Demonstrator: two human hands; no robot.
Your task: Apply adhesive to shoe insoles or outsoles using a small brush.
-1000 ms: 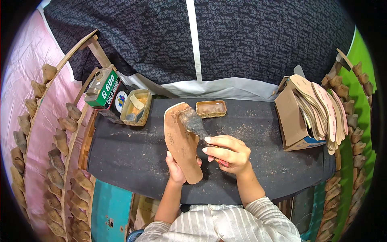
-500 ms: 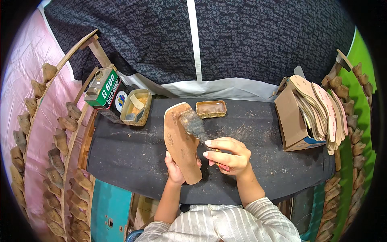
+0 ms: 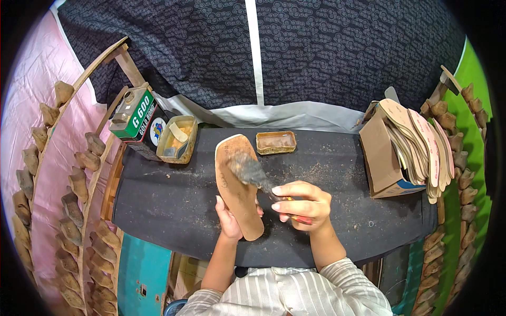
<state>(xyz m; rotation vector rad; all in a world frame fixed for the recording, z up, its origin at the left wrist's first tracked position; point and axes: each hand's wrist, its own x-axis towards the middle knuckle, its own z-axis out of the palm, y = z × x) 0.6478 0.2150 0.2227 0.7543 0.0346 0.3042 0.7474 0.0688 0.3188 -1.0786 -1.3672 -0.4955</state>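
A brown shoe insole (image 3: 235,197), square at the far end and pale along its edge, is held upright-slanting over the table. My left hand (image 3: 230,221) grips its near half, thumb on the left side and fingertips showing at the right edge. Between the thumb and fingers of my right hand (image 3: 304,204) is the handle of a brush (image 3: 251,171). Its grey, matted bristles lie against the upper middle of the insole, where pen marks show beside them. A small yellowish tray (image 3: 276,150) of brownish contents stands just beyond.
At the left stand a green-and-black metal can (image 3: 133,124) and a yellowish tub (image 3: 169,156) with scraps inside. A cardboard box (image 3: 380,158) at the right holds many insoles (image 3: 416,137). Racks of shoe lasts (image 3: 79,184) flank the black-covered table (image 3: 337,231), which has crumbs on it.
My right hand has shifted slightly right and down, and the bristles have slid from the insole's right far edge to lower and further left on its face. My left hand holds still.
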